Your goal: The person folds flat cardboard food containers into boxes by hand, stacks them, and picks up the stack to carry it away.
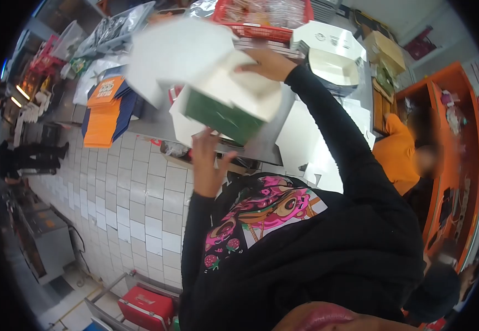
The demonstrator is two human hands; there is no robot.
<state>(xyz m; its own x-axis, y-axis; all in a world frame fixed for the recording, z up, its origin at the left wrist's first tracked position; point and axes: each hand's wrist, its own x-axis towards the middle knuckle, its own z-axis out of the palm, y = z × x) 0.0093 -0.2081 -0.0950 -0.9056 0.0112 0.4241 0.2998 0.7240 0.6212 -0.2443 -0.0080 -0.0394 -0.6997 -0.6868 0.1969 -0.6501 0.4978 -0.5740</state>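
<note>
A folding takeaway carton point(225, 116), white inside with a dark green outer side, is tilted over the table. Its large white lid flap point(181, 52) is smeared by motion. My right hand point(267, 63) grips the carton at its far right edge, fingers bent over the white board. Just below the green side is my left hand point(209, 163), its fingers apart and the fingertips at the carton's lower edge; whether they press on it I cannot tell. To the right stands another opened carton point(333, 69) with its printed lid raised.
Flat white carton sheets point(305, 138) lie right of my hands. Orange and dark blue folded packaging point(104, 116) sits on the left. A red crate point(264, 19) of wrapped items stands behind. A person in an orange top point(396, 154) is beside orange shelving point(460, 165).
</note>
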